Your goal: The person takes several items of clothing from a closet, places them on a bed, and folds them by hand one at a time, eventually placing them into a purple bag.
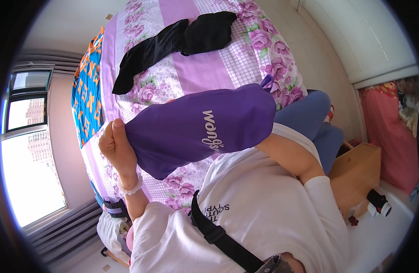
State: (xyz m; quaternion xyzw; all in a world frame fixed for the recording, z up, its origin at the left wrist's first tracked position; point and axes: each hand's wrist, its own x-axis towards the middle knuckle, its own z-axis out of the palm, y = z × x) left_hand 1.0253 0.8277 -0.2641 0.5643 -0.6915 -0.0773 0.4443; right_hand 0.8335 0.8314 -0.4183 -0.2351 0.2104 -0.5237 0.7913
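My left hand (118, 145), with a pale bead bracelet at the wrist, grips one end of a purple fabric bag (182, 126). Light lettering marks the bag, and a purple ribbon (267, 82) sticks out at its far right corner. The bag hangs stretched between my arms above the bed. My right forearm (286, 153) reaches up to its right end, where the hand is hidden behind or inside the cloth. Beyond the bag, a black cloth garment (158, 47) lies loosely spread on the floral bedspread (202, 71).
Blue and orange patterned cloth (88, 92) covers the bed's left edge, near a window (32, 174) and grey curtains (66, 225). At the right are a wooden drawer or box (357, 170), a black and white object (378, 204) and pink cloth (388, 136) within an opening.
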